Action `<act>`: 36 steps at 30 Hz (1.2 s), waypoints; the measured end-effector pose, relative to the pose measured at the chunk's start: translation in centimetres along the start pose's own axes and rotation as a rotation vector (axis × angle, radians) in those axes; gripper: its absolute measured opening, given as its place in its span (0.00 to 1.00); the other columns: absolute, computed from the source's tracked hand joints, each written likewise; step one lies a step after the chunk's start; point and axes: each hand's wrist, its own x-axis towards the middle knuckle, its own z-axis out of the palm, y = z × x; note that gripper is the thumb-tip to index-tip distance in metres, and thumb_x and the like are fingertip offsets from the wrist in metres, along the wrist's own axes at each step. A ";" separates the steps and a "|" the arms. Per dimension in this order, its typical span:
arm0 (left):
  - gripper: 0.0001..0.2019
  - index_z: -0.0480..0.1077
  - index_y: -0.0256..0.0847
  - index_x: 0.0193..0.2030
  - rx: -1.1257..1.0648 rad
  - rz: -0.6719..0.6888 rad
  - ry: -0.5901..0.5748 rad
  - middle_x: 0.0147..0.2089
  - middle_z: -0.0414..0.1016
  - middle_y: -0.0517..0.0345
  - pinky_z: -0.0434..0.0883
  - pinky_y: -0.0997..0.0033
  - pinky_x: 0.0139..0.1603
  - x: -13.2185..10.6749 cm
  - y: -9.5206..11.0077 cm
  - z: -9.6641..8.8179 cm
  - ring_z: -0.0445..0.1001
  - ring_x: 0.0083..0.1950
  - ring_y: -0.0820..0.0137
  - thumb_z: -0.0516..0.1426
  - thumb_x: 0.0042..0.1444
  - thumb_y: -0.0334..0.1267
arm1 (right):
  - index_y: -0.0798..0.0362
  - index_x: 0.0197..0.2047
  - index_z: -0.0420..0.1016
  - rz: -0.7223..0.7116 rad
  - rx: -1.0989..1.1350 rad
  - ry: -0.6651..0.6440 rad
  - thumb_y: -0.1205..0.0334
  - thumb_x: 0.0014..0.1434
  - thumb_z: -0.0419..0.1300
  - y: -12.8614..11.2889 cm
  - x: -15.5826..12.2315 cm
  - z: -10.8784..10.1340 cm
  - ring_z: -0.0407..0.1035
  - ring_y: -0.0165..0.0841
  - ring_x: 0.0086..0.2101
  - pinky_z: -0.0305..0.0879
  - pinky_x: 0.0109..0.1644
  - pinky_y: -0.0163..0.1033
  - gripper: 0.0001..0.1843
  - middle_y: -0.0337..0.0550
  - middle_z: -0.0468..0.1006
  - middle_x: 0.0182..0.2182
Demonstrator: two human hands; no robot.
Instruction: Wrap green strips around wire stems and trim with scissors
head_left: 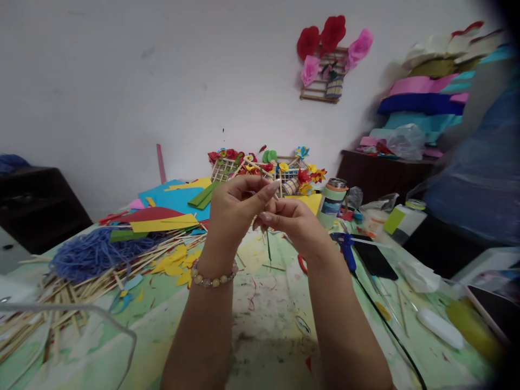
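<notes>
Both my hands are raised together above the middle of the table. My left hand (233, 208), with a bead bracelet on its wrist, has its fingers curled in a pinch. My right hand (294, 225) is closed too, fingertips meeting those of the left. Between them they hold a thin dark green stick (268, 250) that hangs down below the fingers; what sits at its top is hidden by the fingers.
Blue yarn (91, 254) and several wooden sticks (81, 287) lie at the left, with coloured paper sheets (170, 203) behind. Paper flowers on wooden frames (264, 168) stand at the back. A blue glue gun (346, 249), phone (374, 260), red-handled scissors (301, 264) and jar (333, 196) lie at the right.
</notes>
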 end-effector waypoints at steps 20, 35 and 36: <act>0.06 0.71 0.42 0.24 -0.089 0.175 0.499 0.26 0.74 0.64 0.71 0.76 0.33 0.5 0.8 -1.9 0.71 0.26 0.78 0.64 0.47 0.34 | 0.55 0.22 0.70 0.169 -0.182 -0.150 0.56 0.49 0.64 -0.4 -0.3 0.4 0.60 0.26 0.25 0.54 0.30 0.35 0.13 0.39 0.72 0.24; 0.05 0.73 0.41 0.26 -0.069 0.110 0.382 0.26 0.73 0.62 0.71 0.78 0.30 1.2 0.3 -3.7 0.71 0.25 0.79 0.64 0.47 0.36 | 0.55 0.25 0.73 0.131 -0.217 -0.162 0.55 0.48 0.66 0.0 -0.1 -0.7 0.64 0.27 0.28 0.59 0.33 0.36 0.12 0.39 0.73 0.26; 0.05 0.73 0.41 0.26 -0.078 0.116 0.375 0.26 0.73 0.62 0.71 0.78 0.31 1.2 0.3 -3.6 0.71 0.26 0.79 0.64 0.47 0.37 | 0.55 0.25 0.73 0.134 -0.203 -0.146 0.56 0.48 0.66 0.0 -0.1 -0.6 0.64 0.27 0.28 0.59 0.33 0.36 0.12 0.39 0.73 0.26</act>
